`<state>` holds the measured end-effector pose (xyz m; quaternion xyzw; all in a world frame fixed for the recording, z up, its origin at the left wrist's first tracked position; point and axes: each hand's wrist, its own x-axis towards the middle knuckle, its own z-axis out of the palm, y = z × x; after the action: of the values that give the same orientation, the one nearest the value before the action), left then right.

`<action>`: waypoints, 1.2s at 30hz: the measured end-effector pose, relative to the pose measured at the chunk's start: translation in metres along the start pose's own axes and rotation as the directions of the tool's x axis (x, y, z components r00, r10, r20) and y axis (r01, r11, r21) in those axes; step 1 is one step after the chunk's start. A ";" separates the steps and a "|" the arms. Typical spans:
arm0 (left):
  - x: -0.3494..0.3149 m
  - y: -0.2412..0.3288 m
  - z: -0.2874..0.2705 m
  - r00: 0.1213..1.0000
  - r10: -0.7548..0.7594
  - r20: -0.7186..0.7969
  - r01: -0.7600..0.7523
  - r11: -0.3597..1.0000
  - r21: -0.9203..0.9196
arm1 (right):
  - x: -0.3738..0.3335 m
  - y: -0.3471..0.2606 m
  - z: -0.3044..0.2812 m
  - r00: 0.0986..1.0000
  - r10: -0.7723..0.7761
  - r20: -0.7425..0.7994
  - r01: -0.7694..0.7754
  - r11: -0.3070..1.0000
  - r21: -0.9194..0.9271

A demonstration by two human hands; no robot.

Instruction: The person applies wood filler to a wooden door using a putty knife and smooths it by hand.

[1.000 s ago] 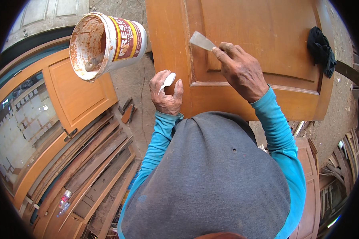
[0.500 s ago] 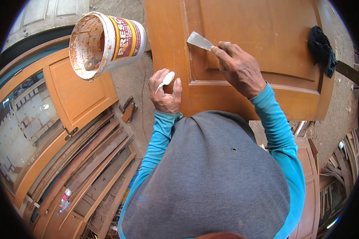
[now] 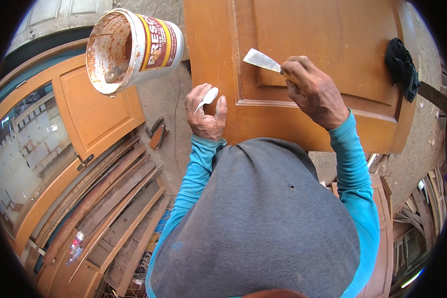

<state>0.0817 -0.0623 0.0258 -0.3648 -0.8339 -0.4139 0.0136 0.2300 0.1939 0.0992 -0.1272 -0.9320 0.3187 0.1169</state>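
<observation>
My right hand (image 3: 317,92) grips a putty knife (image 3: 261,60), its flat metal blade pointing left over the recessed panel of a brown wooden door (image 3: 293,124). Whether the blade touches the wood I cannot tell. At the door's near left edge is my left hand (image 3: 206,113), thumb apart from the curled fingers. A small white spoon-shaped piece (image 3: 210,97) is held among those fingers, its thin end against the hand. Pale filler-like streaks run along the panel's moulding (image 3: 239,84).
Up left stands a white bucket (image 3: 159,44), smeared reddish-brown inside. A black cloth (image 3: 401,68) lies on the door's right side. A hand plane (image 3: 157,136) sits on the floor at left. Beside it lean a glazed door (image 3: 97,111) and wood planks (image 3: 109,198).
My right hand has moved right and slightly down with the putty knife, its blade now farther from the left moulding. The left hand stays nearly where it was, still holding the white piece.
</observation>
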 end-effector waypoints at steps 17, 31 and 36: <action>-0.001 -0.002 -0.004 0.994 -0.032 -0.102 0.027 0.998 -0.054 | 0.073 -0.041 -0.024 0.986 -0.125 0.114 0.131 0.990 -0.044; -0.009 -0.008 0.002 0.982 -0.079 -0.171 0.080 0.997 -0.004 | 0.121 -0.008 0.007 0.870 -0.284 0.402 0.201 0.950 0.237; -0.016 -0.012 0.004 0.981 -0.065 -0.183 0.071 0.997 0.025 | 0.146 0.010 0.026 0.767 -0.515 0.383 0.466 0.857 0.220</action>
<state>0.0874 -0.0739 0.0102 -0.2962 -0.8477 -0.4324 0.0816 0.0865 0.2322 0.0935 0.2008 -0.9154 0.3488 -0.0046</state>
